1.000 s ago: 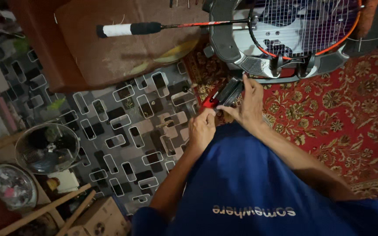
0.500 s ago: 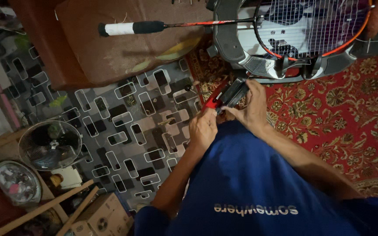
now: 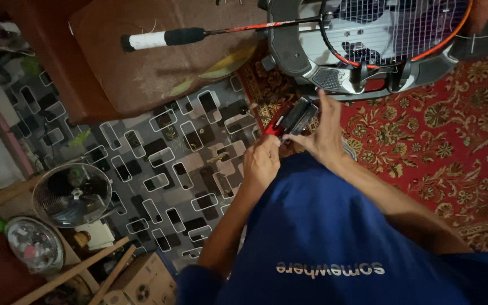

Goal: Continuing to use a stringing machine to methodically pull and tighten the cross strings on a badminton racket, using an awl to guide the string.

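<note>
Both hands meet over a small red-and-black hand tool (image 3: 290,120), held above the seam where the grey patterned mat (image 3: 159,164) meets the red floral carpet (image 3: 425,141). The left hand (image 3: 261,161) is curled, its fingertips pinching the tool's near, red end. The right hand (image 3: 323,133) pinches the same end between thumb and forefinger while its other fingers stand up and spread — a grip that seems to steady the tool for fine work close to the body. What exactly the fingertips pinch besides the tool, perhaps a string, is too small to tell.

Just beyond the hands, at the far right, a grey stringing machine (image 3: 312,56) clamps a red-framed racket (image 3: 391,28) flat in its cradle, so the strung head sits level and fixed. The racket's thin shaft runs left to a handle with white and black grip wrap (image 3: 159,39), which hangs over a brown cushion (image 3: 159,62).

At the near left a small round fan (image 3: 72,195) lies face up, with a round cluttered dish (image 3: 34,244), wooden sticks (image 3: 69,274) and a cardboard box (image 3: 142,282) close by. The person's blue shirt (image 3: 334,237) fills the near right and hides the floor beneath the arms.
</note>
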